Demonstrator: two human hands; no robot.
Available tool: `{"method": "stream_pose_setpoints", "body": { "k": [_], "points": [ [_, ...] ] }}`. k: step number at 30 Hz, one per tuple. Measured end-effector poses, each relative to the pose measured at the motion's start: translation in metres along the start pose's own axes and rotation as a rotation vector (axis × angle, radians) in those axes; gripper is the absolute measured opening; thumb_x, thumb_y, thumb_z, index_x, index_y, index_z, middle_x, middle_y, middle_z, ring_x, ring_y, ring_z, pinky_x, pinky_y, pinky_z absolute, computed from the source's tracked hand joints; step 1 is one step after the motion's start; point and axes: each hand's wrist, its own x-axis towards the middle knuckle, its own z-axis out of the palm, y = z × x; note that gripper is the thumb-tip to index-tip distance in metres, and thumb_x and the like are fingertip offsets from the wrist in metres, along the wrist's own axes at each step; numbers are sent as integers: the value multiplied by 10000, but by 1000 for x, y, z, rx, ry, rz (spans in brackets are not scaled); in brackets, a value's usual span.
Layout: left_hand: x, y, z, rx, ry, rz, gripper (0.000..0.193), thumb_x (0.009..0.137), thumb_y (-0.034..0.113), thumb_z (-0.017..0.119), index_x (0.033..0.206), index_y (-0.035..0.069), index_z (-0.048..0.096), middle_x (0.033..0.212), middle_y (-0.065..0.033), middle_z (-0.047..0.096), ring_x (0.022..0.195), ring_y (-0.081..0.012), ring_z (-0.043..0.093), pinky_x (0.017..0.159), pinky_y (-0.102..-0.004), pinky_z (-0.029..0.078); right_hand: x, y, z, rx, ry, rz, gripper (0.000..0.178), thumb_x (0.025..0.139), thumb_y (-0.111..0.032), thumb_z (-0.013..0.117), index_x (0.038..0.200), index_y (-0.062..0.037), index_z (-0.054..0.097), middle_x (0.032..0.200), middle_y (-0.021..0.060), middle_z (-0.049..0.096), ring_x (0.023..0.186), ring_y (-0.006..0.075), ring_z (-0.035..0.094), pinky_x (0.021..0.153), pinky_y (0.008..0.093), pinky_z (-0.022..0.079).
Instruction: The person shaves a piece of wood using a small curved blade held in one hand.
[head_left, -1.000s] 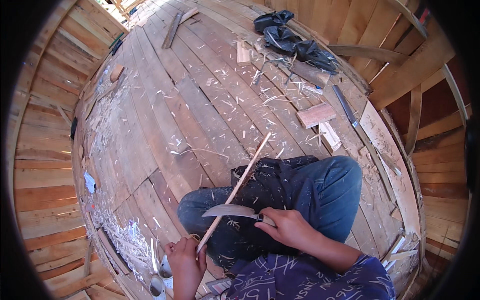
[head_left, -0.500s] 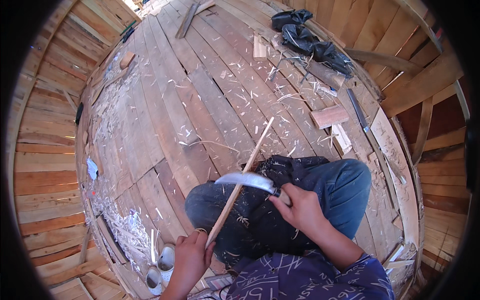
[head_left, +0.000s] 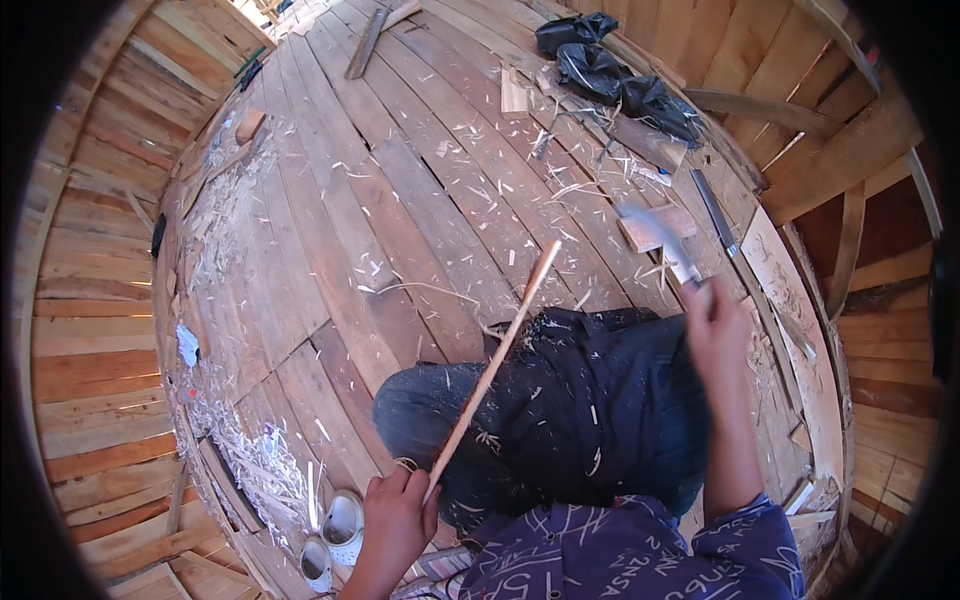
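My left hand (head_left: 397,510) is closed round the lower end of a long, pale wooden stick (head_left: 487,375). The stick slants up and away to the right, crossing above my lap, where a dark cloth (head_left: 560,400) lies over my crossed legs. Out to the right, my right hand (head_left: 717,318) grips the handle of a knife with a broad curved blade (head_left: 672,247). The blade is blurred by motion and appears over a reddish wood block (head_left: 645,228), apart from the stick. Small shavings cling to the dark cloth.
Shavings litter the plank floor (head_left: 400,210), with a thick heap (head_left: 265,465) at left. White shoes (head_left: 342,527) stand beside my left forearm. A dark, long flat tool (head_left: 713,212) lies at right, near a pale board (head_left: 795,330). Black plastic bags (head_left: 625,85) lie at the far right.
My right hand has swung the knife up and to the right, off the stick. My left hand still holds the stick, now slightly turned and shifted a little right.
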Motion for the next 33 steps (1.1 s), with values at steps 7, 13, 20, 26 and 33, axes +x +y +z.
{"method": "stream_pose_setpoints", "body": {
  "k": [7,13,20,26,33],
  "points": [
    [3,-4,-1,-61,-22,-79,195,794,122,673,784,10,514,699,-166,536,626,-392,553,566,-445,428,-88,-50,62,204,-368,-659,361,823,-418,667,726,-85,564,610,86,570,518,265,599,473,388,479],
    [11,-11,-3,-160,-2,-101,230,828,143,670,776,5,493,686,-193,521,628,-406,555,542,-446,435,-57,-53,88,87,-164,-750,390,785,-462,678,706,-98,559,597,58,545,525,228,595,455,357,468],
    [-6,-25,8,-328,-56,-170,213,834,169,676,845,2,544,730,-212,566,665,-415,594,567,-432,467,58,50,44,58,317,44,472,924,-412,553,764,31,570,576,135,518,503,217,426,501,395,355],
    [-10,-28,28,-548,18,-306,215,844,188,677,926,5,601,730,-225,615,646,-376,652,522,-386,512,3,22,17,151,-14,-79,398,864,-358,641,773,23,569,545,180,479,480,235,447,488,382,378],
    [-7,-25,19,-369,-151,-275,265,877,120,637,1074,-47,581,835,-194,660,777,-228,693,606,-318,573,-83,-75,64,285,-448,-718,423,821,-476,646,672,-93,546,574,76,571,503,269,600,457,379,471]
  ]
}}
